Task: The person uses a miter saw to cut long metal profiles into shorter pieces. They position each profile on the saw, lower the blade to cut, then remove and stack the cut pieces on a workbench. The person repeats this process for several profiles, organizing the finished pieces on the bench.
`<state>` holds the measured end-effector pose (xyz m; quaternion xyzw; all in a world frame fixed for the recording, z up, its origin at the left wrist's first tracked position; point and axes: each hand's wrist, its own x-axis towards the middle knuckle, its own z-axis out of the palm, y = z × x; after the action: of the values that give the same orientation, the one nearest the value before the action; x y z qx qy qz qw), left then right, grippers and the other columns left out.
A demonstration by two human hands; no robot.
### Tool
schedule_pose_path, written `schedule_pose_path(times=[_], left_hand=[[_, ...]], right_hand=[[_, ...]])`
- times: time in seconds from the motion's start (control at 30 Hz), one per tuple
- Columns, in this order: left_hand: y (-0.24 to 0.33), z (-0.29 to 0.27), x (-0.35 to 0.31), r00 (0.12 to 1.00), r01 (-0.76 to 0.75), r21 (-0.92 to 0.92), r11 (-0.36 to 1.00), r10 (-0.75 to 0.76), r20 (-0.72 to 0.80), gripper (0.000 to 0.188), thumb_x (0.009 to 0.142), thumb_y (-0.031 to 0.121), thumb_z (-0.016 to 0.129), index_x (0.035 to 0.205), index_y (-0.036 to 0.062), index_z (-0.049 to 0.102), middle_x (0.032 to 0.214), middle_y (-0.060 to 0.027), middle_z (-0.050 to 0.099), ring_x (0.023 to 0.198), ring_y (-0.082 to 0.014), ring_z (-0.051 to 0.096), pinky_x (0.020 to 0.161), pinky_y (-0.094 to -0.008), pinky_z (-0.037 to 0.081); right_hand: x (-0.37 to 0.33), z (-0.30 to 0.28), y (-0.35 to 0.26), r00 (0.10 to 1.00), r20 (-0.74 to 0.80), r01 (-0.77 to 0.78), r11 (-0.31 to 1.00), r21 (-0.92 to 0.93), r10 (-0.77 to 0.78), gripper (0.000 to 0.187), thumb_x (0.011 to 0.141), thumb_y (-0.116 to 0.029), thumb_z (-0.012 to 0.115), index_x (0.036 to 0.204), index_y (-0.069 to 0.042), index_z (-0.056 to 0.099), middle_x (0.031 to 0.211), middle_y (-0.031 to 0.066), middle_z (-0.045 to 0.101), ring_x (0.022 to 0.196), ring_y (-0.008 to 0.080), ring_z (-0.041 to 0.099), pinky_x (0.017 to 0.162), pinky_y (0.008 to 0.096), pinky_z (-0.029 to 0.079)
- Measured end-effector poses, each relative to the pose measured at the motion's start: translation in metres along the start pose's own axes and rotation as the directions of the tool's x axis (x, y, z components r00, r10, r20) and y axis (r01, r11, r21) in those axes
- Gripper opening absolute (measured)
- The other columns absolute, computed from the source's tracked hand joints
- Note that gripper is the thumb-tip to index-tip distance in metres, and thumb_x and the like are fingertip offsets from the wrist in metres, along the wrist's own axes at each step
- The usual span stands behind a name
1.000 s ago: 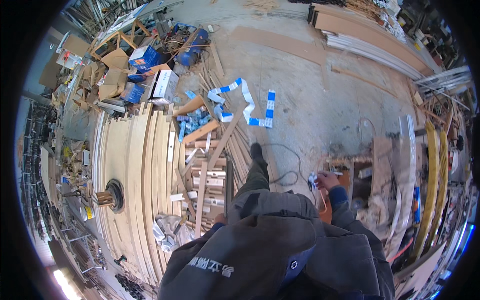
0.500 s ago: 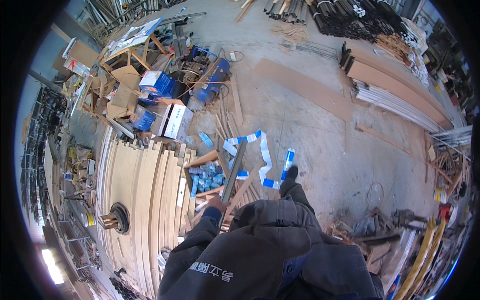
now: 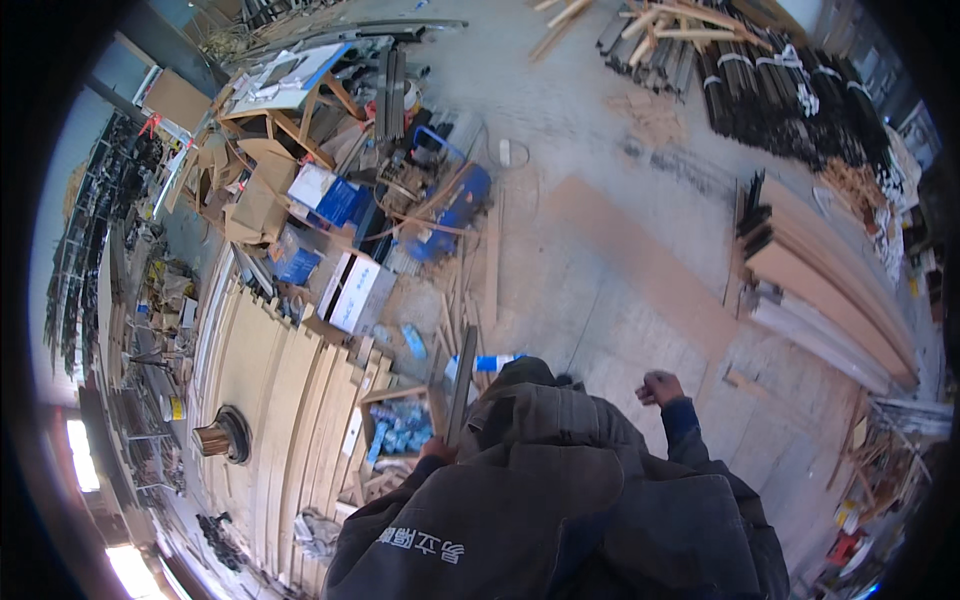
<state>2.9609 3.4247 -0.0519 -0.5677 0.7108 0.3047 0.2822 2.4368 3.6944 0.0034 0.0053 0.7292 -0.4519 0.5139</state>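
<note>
My left hand (image 3: 437, 450) is closed round the lower end of a long grey profile bar (image 3: 463, 385), which points up and away in front of my jacket. Out to the right, over bare floor, my right hand (image 3: 658, 388) is raised with its fingers curled in. Nothing shows in it. Beside my left hand stands a wooden box (image 3: 395, 393) of crumpled blue plastic bottles (image 3: 404, 428). Part of a blue and white strip (image 3: 490, 363) lies on the floor just past the bar. My jacket hides the rest of it.
At the left is a stack of pale boards (image 3: 265, 400) with a round dark-rimmed piece (image 3: 222, 436) on it. Beyond are cartons (image 3: 361, 293) and a blue air compressor (image 3: 445, 215). Flat brown panels (image 3: 830, 275) are piled at the right, with dark bundled profiles (image 3: 770, 100) behind.
My body has turned and moved, so the scene has shifted in view. My right hand has come into sight at the right. The grey bar stays in my left hand.
</note>
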Motion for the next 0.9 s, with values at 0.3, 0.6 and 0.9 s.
schedule_pose_path(times=[0.3, 0.6, 0.9], left_hand=[[0.129, -0.058, 0.232, 0.993, -0.074, 0.013, 0.997, 0.073, 0.097, 0.039, 0.084, 0.034, 0.06, 0.11, 0.0054, 0.067, 0.114, -0.0239, 0.065, 0.11, -0.0415, 0.061, 0.093, -0.0497, 0.05], [0.438, -0.375, 0.396, 0.998, -0.06, -0.035, 0.998, 0.061, 0.006, 0.069, 0.073, 0.051, 0.074, 0.121, 0.0033, 0.06, 0.114, -0.0248, 0.065, 0.108, -0.0424, 0.062, 0.092, -0.0493, 0.05], [0.638, -0.56, 0.58, 0.963, -0.101, -0.105, 0.989, 0.071, -0.259, 0.084, 0.07, 0.059, 0.074, 0.127, 0.0004, 0.057, 0.112, -0.0271, 0.065, 0.106, -0.0422, 0.063, 0.093, -0.0476, 0.05]], right_hand=[[0.223, 0.006, -0.333, 0.966, 0.111, 0.236, 0.972, -0.024, -0.232, 0.026, 0.096, -0.027, 0.056, 0.095, -0.002, 0.061, 0.083, 0.0108, 0.069, 0.07, 0.0156, 0.066, 0.058, 0.0294, 0.055], [0.393, -0.106, -0.253, 0.918, 0.069, -0.337, 0.86, -0.383, 0.39, 0.023, 0.09, -0.026, 0.054, 0.096, -0.006, 0.063, 0.086, 0.0132, 0.07, 0.07, 0.0269, 0.068, 0.057, 0.0414, 0.055], [0.625, -0.14, -0.459, 0.964, 0.113, -0.105, 0.735, -0.67, 0.24, 0.021, 0.071, -0.027, 0.066, 0.085, -0.012, 0.068, 0.082, 0.0113, 0.07, 0.077, 0.0295, 0.068, 0.062, 0.0447, 0.054]])
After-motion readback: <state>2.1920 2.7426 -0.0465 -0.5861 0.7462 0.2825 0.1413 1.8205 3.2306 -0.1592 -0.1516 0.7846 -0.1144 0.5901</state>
